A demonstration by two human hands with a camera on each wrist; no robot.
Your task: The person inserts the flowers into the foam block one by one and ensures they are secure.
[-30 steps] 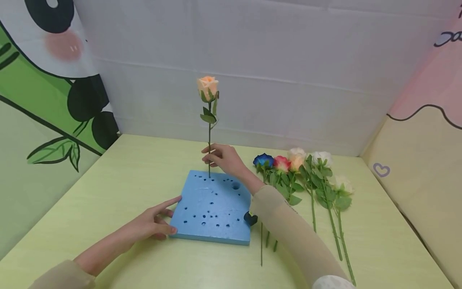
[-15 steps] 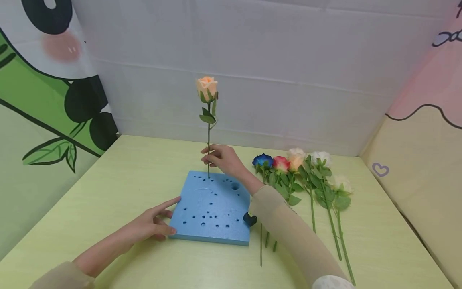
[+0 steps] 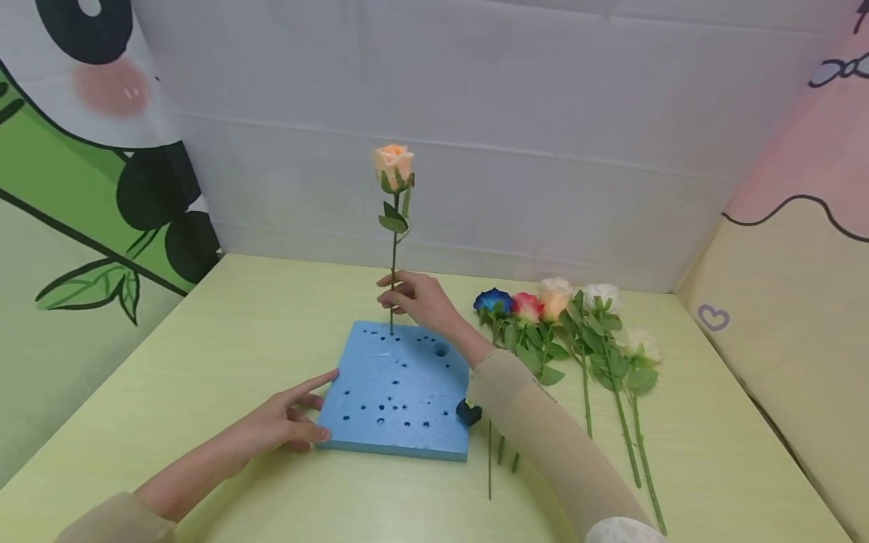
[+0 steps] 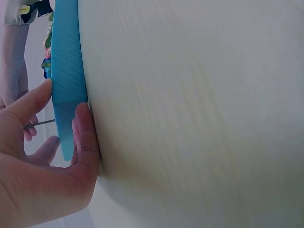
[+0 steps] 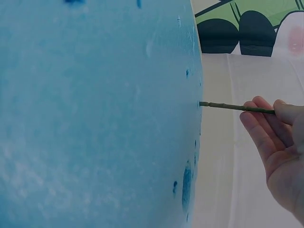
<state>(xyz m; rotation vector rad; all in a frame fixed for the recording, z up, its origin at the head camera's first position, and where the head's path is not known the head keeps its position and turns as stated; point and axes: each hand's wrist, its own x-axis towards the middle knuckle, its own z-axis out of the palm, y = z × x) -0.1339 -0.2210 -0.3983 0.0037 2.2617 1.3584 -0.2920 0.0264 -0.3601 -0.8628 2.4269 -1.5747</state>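
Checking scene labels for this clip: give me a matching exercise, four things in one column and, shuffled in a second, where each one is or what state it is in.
Things:
1. peach rose
2. blue foam block
3. left hand
4. loose roses

Places or states:
A. lying flat on the table, to the right of the block
B. upright, stem end at the block's far edge, stem pinched by the right hand
C. resting against the block's near left corner
D. flat on the table, dotted with holes

Pairs: 1-B, 2-D, 3-C, 4-A
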